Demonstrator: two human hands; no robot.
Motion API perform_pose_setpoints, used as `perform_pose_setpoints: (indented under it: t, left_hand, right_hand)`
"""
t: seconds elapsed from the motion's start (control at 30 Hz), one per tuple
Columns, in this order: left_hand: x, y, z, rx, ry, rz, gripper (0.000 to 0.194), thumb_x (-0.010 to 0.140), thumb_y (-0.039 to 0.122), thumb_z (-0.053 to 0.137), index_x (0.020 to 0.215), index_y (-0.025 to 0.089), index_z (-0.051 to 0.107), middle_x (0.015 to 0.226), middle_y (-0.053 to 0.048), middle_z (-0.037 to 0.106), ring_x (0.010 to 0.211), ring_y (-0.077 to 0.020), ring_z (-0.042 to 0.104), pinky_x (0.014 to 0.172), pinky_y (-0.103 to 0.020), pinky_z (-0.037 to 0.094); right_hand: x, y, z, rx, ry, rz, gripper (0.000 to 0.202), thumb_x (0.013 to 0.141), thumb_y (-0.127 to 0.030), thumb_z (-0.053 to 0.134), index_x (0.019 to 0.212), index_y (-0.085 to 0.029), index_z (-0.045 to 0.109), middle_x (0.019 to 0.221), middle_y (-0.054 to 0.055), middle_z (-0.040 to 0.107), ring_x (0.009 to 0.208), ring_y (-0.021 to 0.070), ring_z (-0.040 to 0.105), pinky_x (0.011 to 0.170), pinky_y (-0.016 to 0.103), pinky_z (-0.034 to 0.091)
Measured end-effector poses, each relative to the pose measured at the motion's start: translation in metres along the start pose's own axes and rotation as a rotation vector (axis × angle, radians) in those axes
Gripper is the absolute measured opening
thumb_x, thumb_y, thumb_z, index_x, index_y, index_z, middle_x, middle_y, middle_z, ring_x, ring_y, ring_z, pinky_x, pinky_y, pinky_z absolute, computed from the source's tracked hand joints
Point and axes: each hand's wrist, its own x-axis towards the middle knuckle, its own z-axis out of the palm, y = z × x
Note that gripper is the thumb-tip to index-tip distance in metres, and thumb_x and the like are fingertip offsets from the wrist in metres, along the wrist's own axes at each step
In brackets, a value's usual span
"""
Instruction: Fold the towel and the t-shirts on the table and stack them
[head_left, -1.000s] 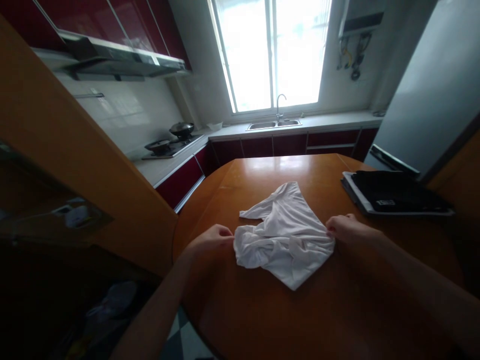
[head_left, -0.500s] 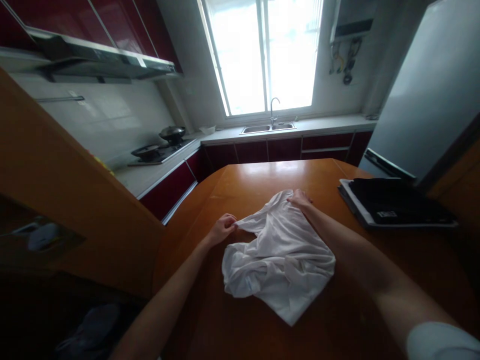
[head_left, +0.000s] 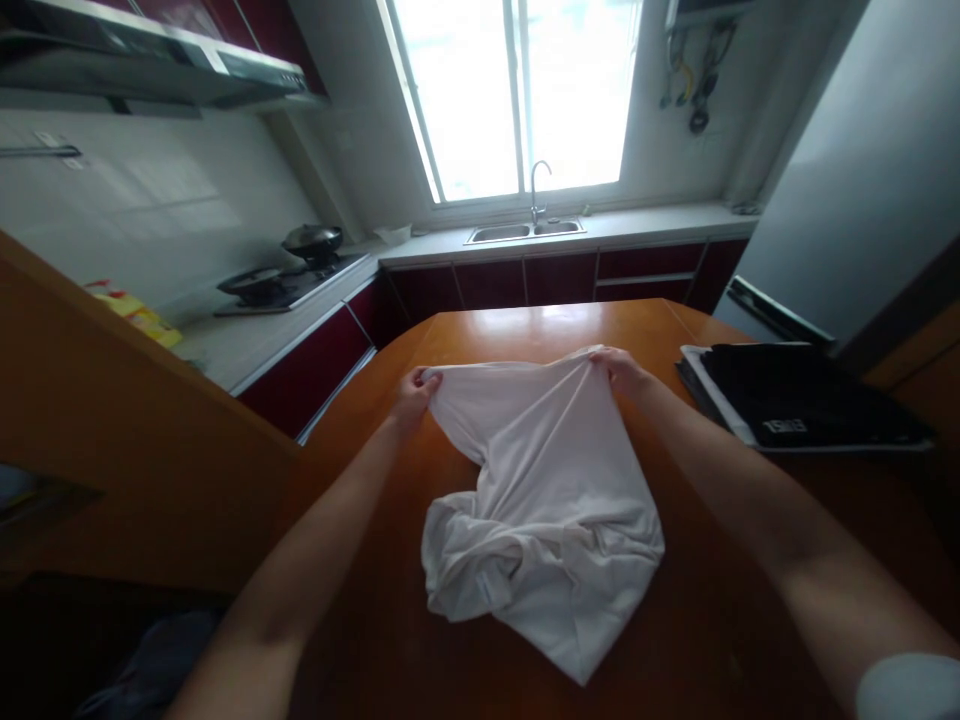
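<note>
A white garment, seemingly a T-shirt (head_left: 555,450), lies on the wooden table (head_left: 360,520) with its far edge pulled out between my two hands. My left hand (head_left: 412,392) pinches the far left corner. At the far right corner, my right hand (head_left: 619,368) grips the cloth between thumb and fingers. The upper part is stretched fairly smooth. Nearer to me the cloth is bunched in folds, with a small pale label (head_left: 491,588) showing at the lower left, and one corner points toward me.
A stack of folded dark clothes (head_left: 802,395) lies on the table's right side. Beyond the table runs a counter (head_left: 637,225) with a sink (head_left: 501,233). Pans (head_left: 311,240) stand on the stove at left. A grey fridge (head_left: 847,180) stands at right.
My left hand has moved left and away from me, drawing the far edge of the white cloth out wide. My right hand keeps its hold, slightly farther off. The view has tilted down a little.
</note>
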Motion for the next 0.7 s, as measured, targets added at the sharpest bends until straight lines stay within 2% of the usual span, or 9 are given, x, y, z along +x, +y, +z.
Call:
perform_pose_setpoints:
  t: [0.1,0.17,0.33,0.4,0.47,0.6,0.7]
  left_hand:
    - [0.026,0.005,0.001,0.047,0.019,-0.012,0.039,0.068,0.037,0.083,0.093,0.016,0.062,0.077,0.000,0.062,0.065,-0.0117,0.057,0.057,-0.020,0.047]
    - [0.036,0.004,0.006,0.069,0.014,-0.039,0.037,0.069,0.032,0.083,0.093,0.015,0.062,0.077,0.000,0.062,0.063,-0.0112,0.057,0.056,-0.020,0.047]
    - [0.033,-0.017,0.025,0.091,-0.093,-0.146,0.036,0.067,0.022,0.081,0.098,0.016,0.063,0.076,-0.003,0.066,0.061,-0.0133,0.062,0.056,-0.023,0.051]
    - [0.031,-0.026,0.031,0.089,-0.095,-0.138,0.040,0.067,0.022,0.079,0.102,0.017,0.062,0.075,-0.001,0.065,0.058,-0.0128,0.061,0.054,-0.023,0.050]
    - [0.036,-0.032,0.034,0.086,-0.083,-0.102,0.036,0.065,0.023,0.077,0.098,0.018,0.063,0.072,0.002,0.063,0.055,-0.0113,0.057,0.052,-0.021,0.047]
    - [0.071,-0.024,0.036,0.105,-0.099,-0.031,0.017,0.060,0.022,0.075,0.070,0.015,0.064,0.066,0.001,0.061,0.056,-0.0101,0.054,0.053,-0.020,0.045]
    - [0.109,-0.007,0.036,0.119,-0.135,0.012,0.010,0.060,0.020,0.071,0.067,0.013,0.067,0.072,-0.002,0.066,0.063,-0.0118,0.057,0.059,-0.022,0.048]
  right_hand:
    - [0.010,-0.018,-0.015,0.072,0.029,-0.012,0.007,0.080,-0.017,0.069,0.078,-0.016,0.062,0.062,-0.001,0.060,0.059,0.0130,0.055,0.055,0.023,0.049]
    - [0.013,-0.020,-0.021,0.101,0.081,-0.024,0.011,0.083,-0.021,0.070,0.078,-0.017,0.061,0.064,-0.001,0.061,0.061,0.0124,0.056,0.057,0.022,0.050]
    - [0.014,0.002,-0.032,0.064,0.291,-0.002,0.019,0.079,-0.022,0.073,0.073,-0.020,0.055,0.060,-0.005,0.054,0.053,0.0099,0.049,0.049,0.021,0.045]
    - [0.018,0.011,-0.040,0.019,0.371,0.003,0.020,0.076,-0.018,0.073,0.074,-0.020,0.053,0.059,-0.006,0.052,0.051,0.0095,0.047,0.046,0.021,0.042]
    - [0.025,0.015,-0.048,-0.036,0.428,-0.010,0.021,0.072,-0.015,0.073,0.074,-0.020,0.053,0.059,-0.006,0.051,0.051,0.0096,0.046,0.044,0.020,0.040]
    - [0.052,0.003,-0.061,-0.161,0.482,-0.121,0.023,0.066,-0.011,0.072,0.078,-0.019,0.055,0.063,-0.005,0.052,0.054,0.0101,0.047,0.045,0.019,0.039]
    - [0.078,-0.015,-0.063,-0.272,0.431,-0.307,0.018,0.068,-0.012,0.065,0.084,-0.018,0.058,0.067,-0.005,0.052,0.059,0.0098,0.049,0.050,0.019,0.042]
